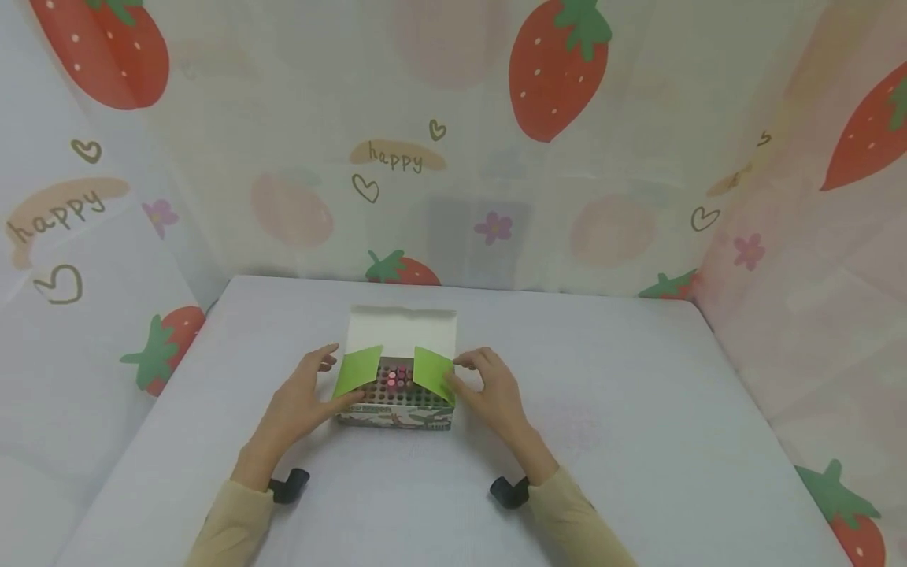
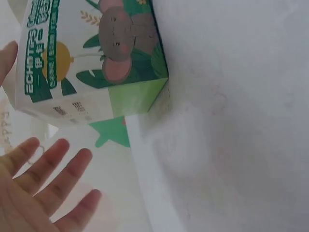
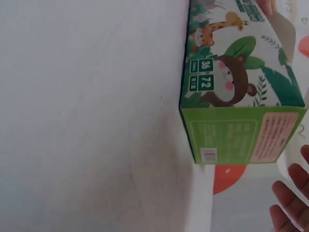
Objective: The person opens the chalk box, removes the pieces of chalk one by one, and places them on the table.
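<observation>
A printed cardboard box [image 1: 397, 417] stands on the table with its white lid [image 1: 402, 332] raised at the back. Its left green flap [image 1: 360, 368] and right green flap [image 1: 432, 373] slant up and outward. Between them shows a grid of round holes, a few filled with pink and dark round-ended sticks [image 1: 393, 379]. My left hand [image 1: 301, 398] is at the box's left side, thumb by the left flap's lower edge, other fingers [image 2: 67, 174] spread beyond the side. My right hand [image 1: 496, 394] has its thumb at the right flap's outer edge, its fingers [image 3: 292, 198] loosely extended past the green end.
A white-covered table [image 1: 638, 409] spreads around the box. Behind it hangs a strawberry-patterned curtain [image 1: 312, 94], which also runs down both sides. Dark camera mounts [image 1: 510, 492] sit at both wrists, below the beige sleeves [image 1: 577, 520].
</observation>
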Available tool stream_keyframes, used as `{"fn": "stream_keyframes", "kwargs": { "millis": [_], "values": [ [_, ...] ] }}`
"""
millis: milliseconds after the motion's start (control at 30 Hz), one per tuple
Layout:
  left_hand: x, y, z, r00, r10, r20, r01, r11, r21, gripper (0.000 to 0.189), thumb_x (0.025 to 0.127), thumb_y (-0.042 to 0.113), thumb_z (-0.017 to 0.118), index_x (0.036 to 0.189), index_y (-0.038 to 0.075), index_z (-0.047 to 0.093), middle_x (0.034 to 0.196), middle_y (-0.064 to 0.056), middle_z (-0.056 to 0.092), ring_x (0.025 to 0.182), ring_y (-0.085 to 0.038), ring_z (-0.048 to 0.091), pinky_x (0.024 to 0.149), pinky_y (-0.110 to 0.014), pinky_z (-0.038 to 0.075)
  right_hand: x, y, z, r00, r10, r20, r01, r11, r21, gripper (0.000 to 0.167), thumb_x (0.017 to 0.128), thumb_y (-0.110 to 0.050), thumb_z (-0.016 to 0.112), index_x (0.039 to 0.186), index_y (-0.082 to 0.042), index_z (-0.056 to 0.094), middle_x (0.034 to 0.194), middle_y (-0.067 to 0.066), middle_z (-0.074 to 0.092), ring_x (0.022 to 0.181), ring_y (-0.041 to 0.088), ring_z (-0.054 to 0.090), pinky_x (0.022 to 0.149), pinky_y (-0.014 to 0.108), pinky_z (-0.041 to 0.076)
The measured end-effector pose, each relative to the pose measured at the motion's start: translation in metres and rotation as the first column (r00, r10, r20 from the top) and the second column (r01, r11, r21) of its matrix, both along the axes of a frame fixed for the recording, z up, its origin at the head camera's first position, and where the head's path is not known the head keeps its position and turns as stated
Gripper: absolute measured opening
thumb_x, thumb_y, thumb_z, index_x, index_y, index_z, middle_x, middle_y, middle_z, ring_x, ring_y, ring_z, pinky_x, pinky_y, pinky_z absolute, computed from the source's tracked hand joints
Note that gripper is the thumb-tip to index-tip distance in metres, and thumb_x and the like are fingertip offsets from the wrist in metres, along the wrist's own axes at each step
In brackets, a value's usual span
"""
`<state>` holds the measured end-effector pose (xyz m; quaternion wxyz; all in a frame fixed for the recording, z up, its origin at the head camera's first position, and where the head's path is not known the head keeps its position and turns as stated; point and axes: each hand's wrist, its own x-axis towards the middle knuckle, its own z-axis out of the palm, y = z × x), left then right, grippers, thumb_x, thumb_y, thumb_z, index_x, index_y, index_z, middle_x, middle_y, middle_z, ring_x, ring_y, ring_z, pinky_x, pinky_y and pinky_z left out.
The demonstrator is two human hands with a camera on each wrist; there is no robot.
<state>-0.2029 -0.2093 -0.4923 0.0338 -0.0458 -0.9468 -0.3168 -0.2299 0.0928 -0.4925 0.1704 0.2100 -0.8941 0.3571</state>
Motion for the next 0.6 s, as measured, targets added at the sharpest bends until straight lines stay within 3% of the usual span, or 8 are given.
{"fn": "stream_keyframes", "kwargs": {
  "millis": [100,200,267,433,600],
  "values": [
    [0.004,0.002,0.002,0.997,0.030,-0.072,-0.032,0.999,-0.025,0.086,0.071,0.065,0.066,0.133,0.013,0.037,0.113,-0.009,0.055,0.097,-0.027,0.057,0.074,-0.043,0.050,0.008,-0.002,0.004,0.999,0.027,0.048,-0.027,1.000,0.004,0.040,0.080,-0.050,0.066,0.101,-0.018,0.057,0.089,0.002,0.059,0.082,0.013,0.055,0.065,0.023,0.046],
    [0.007,0.003,0.002,0.988,0.038,-0.151,-0.043,0.999,-0.031,0.071,0.073,0.058,0.069,0.120,0.011,0.044,0.092,-0.005,0.056,0.071,-0.018,0.052,0.057,-0.031,0.044,0.013,-0.005,0.005,0.995,0.065,0.080,-0.068,0.997,0.041,0.050,0.074,-0.057,0.068,0.099,-0.017,0.053,0.083,0.004,0.056,0.076,0.016,0.052,0.059,0.021,0.042],
    [0.009,0.004,0.002,0.980,0.031,-0.197,-0.036,0.999,-0.023,0.061,0.075,0.053,0.070,0.113,0.011,0.046,0.083,-0.002,0.055,0.062,-0.014,0.046,0.052,-0.025,0.039,0.014,-0.007,0.004,0.994,0.079,0.075,-0.085,0.993,0.084,0.056,0.071,-0.061,0.069,0.099,-0.016,0.051,0.082,0.001,0.054,0.075,0.016,0.052,0.058,0.020,0.041],
    [0.012,0.003,0.000,0.970,0.002,-0.243,0.009,0.999,0.044,0.044,0.081,0.043,0.069,0.105,0.012,0.048,0.076,0.003,0.056,0.066,-0.013,0.054,0.056,-0.026,0.042,0.015,-0.011,-0.003,0.997,0.070,0.032,-0.073,0.989,0.129,0.057,0.068,-0.061,0.071,0.099,-0.017,0.052,0.082,-0.010,0.053,0.075,0.012,0.057,0.059,0.017,0.044],
    [0.012,-0.001,-0.004,0.976,0.026,-0.217,0.011,0.986,0.166,0.035,0.085,0.039,0.066,0.103,0.013,0.050,0.079,0.004,0.058,0.079,-0.016,0.060,0.069,-0.035,0.047,0.014,-0.012,-0.006,0.999,0.048,-0.024,-0.046,0.996,0.072,0.043,0.076,-0.050,0.071,0.098,-0.016,0.055,0.076,-0.005,0.056,0.067,0.012,0.055,0.053,0.016,0.041]
  ]
}}
